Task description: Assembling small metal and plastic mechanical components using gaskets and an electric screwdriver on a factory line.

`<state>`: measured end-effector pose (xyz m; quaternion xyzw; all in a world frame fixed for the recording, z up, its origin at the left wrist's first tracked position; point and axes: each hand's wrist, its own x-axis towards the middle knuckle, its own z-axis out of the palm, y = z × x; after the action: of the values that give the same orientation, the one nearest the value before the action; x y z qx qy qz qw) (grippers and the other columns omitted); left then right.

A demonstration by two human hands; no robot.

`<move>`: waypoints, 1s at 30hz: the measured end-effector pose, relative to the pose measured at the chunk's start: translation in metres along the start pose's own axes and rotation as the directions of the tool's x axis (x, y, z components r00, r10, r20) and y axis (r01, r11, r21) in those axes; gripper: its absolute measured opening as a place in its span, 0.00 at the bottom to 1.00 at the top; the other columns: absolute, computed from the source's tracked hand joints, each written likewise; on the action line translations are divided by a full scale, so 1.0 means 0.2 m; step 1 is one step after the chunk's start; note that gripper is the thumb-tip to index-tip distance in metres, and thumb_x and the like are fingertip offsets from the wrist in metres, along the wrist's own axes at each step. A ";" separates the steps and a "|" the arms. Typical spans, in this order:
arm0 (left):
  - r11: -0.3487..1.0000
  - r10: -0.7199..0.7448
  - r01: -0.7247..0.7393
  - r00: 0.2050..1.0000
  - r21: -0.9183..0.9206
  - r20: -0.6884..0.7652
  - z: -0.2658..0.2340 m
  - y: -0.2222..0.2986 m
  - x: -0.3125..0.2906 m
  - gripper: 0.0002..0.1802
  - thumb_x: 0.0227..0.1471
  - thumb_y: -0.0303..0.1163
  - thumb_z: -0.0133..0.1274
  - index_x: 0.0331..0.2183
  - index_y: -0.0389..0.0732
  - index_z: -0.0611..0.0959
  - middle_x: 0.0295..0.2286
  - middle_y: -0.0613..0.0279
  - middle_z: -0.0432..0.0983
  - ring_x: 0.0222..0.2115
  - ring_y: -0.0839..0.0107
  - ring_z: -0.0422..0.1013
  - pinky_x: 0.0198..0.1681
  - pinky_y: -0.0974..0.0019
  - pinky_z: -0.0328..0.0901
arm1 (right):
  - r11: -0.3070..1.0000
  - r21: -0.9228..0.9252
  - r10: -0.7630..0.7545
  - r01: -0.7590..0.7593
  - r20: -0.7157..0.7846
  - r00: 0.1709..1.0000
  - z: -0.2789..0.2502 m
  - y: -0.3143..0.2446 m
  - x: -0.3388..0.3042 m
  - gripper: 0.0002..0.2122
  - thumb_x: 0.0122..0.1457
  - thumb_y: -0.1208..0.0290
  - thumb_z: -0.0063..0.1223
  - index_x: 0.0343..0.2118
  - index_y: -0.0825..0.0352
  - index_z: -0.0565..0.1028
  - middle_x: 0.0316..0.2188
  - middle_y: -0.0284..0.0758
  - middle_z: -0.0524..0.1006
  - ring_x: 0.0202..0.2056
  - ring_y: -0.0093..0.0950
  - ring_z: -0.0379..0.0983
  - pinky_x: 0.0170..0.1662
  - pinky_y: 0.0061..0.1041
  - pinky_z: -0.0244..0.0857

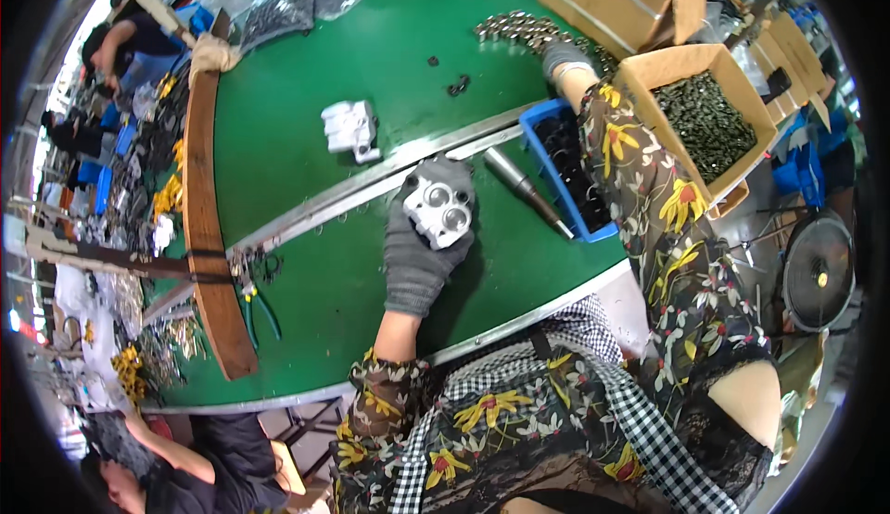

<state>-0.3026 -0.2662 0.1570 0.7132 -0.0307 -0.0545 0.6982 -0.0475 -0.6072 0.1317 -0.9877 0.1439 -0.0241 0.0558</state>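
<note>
In a grey glove, my left hand [422,254] holds a silver cast-metal caliper body [438,208] above the green table, with its two round bores facing up. My right hand [563,58], also gloved, reaches far to the right, into the edge of a pile of small shiny metal parts [514,27]. Its fingertips are too small and hidden to show whether they grip anything. A second silver caliper body [350,129] lies on the table beyond my left hand. Right of that hand rests a metal rod-like tool [528,190] with a thick sleeve.
A blue bin [531,129] of black parts sits beneath my right forearm. Beyond it stand a box [638,74] of small dark parts and an open carton [603,0]. A metal rail [380,169] crosses the table. Pliers [261,315] lie by a wooden beam [204,190]; other people work left.
</note>
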 end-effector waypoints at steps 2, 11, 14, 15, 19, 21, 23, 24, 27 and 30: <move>0.983 0.002 0.008 0.999 0.184 -0.054 -0.03 0.05 0.00 0.50 0.27 0.35 0.73 0.51 0.38 0.62 0.42 0.57 0.72 0.43 0.67 0.71 0.46 0.66 0.68 | 0.997 -0.075 0.010 0.004 0.183 0.983 -0.16 -0.09 -0.05 0.20 0.58 0.65 0.45 0.54 0.61 0.68 0.52 0.47 0.70 0.53 0.44 0.68 0.56 0.40 0.62; 0.983 -0.045 0.080 0.977 -0.164 0.209 -0.18 0.05 0.17 0.47 0.32 0.33 0.71 0.50 0.37 0.60 0.42 0.55 0.73 0.44 0.65 0.71 0.45 0.64 0.69 | 0.362 0.491 -0.885 0.793 -0.086 0.457 -0.65 -0.55 -0.85 0.12 0.54 0.61 0.54 0.34 0.64 0.79 0.31 0.41 0.79 0.34 0.39 0.76 0.39 0.33 0.70; 0.941 -0.074 -0.019 0.962 0.338 0.261 -0.19 0.06 0.25 0.44 0.34 0.30 0.70 0.50 0.36 0.60 0.39 0.55 0.75 0.37 0.66 0.74 0.37 0.65 0.72 | 0.160 0.350 -0.966 0.923 -0.136 0.219 -0.53 -0.54 -1.04 0.09 0.56 0.67 0.52 0.36 0.63 0.78 0.31 0.40 0.78 0.36 0.39 0.76 0.39 0.32 0.69; 0.938 -0.073 -0.021 0.964 0.346 0.256 -0.21 0.08 0.25 0.44 0.34 0.30 0.70 0.50 0.36 0.60 0.39 0.55 0.75 0.37 0.66 0.74 0.37 0.65 0.72 | 0.238 0.277 -0.961 0.931 -0.069 0.266 -0.48 -0.56 -1.07 0.09 0.55 0.70 0.51 0.38 0.62 0.78 0.35 0.39 0.77 0.38 0.38 0.75 0.41 0.32 0.69; 0.913 -0.169 0.048 0.948 0.405 0.270 -0.24 0.07 0.27 0.49 0.33 0.31 0.71 0.53 0.38 0.58 0.39 0.59 0.75 0.38 0.69 0.74 0.37 0.65 0.72 | 0.048 0.121 -0.979 0.992 -0.190 0.070 -0.34 -0.57 -1.06 0.12 0.53 0.73 0.49 0.42 0.59 0.77 0.44 0.36 0.74 0.45 0.36 0.72 0.45 0.31 0.69; 0.926 -0.312 0.215 0.898 0.310 0.310 -0.26 0.06 0.27 0.50 0.32 0.31 0.71 0.53 0.39 0.58 0.39 0.58 0.75 0.38 0.70 0.74 0.38 0.67 0.72 | 0.044 0.091 -0.979 0.995 -0.193 0.061 -0.31 -0.59 -1.06 0.14 0.53 0.71 0.50 0.44 0.55 0.76 0.48 0.34 0.73 0.48 0.36 0.71 0.48 0.32 0.69; 0.943 -0.103 -0.010 0.942 0.334 0.319 -0.26 0.04 0.25 0.44 0.36 0.32 0.69 0.52 0.40 0.61 0.40 0.59 0.75 0.37 0.69 0.74 0.38 0.65 0.72 | 0.012 -0.062 -0.995 0.998 -0.097 0.006 -0.34 -0.62 -1.06 0.15 0.53 0.70 0.49 0.45 0.53 0.75 0.49 0.32 0.72 0.51 0.36 0.70 0.50 0.33 0.67; 0.935 -0.113 -0.011 0.939 0.355 0.325 -0.24 0.10 0.24 0.41 0.39 0.32 0.67 0.51 0.40 0.62 0.40 0.60 0.75 0.37 0.69 0.73 0.39 0.64 0.72 | 0.036 -0.120 -0.999 0.992 -0.008 0.036 -0.35 -0.63 -1.07 0.14 0.53 0.69 0.48 0.44 0.52 0.76 0.50 0.31 0.72 0.51 0.35 0.69 0.51 0.34 0.67; 0.960 -0.274 0.243 0.917 0.140 0.290 -0.20 0.19 0.20 0.32 0.43 0.32 0.64 0.48 0.40 0.66 0.42 0.61 0.73 0.40 0.68 0.72 0.42 0.63 0.72 | 0.034 -0.185 -0.992 0.982 0.115 0.057 -0.40 -0.66 -1.08 0.13 0.54 0.68 0.47 0.42 0.51 0.76 0.51 0.30 0.72 0.50 0.34 0.70 0.51 0.33 0.67; 0.924 0.046 -0.109 0.983 0.367 0.176 -0.20 0.08 0.19 0.39 0.37 0.33 0.69 0.48 0.35 0.64 0.39 0.59 0.76 0.37 0.70 0.74 0.38 0.69 0.71 | 0.010 -0.149 -0.998 0.989 0.059 0.019 -0.37 -0.66 -1.03 0.12 0.53 0.68 0.49 0.41 0.51 0.76 0.49 0.29 0.74 0.49 0.32 0.71 0.49 0.31 0.68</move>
<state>-0.2593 -0.2323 0.1722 0.8247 -0.1262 -0.0784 0.5457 -0.2114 -0.4299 0.2142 -0.8052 -0.5855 -0.0765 -0.0547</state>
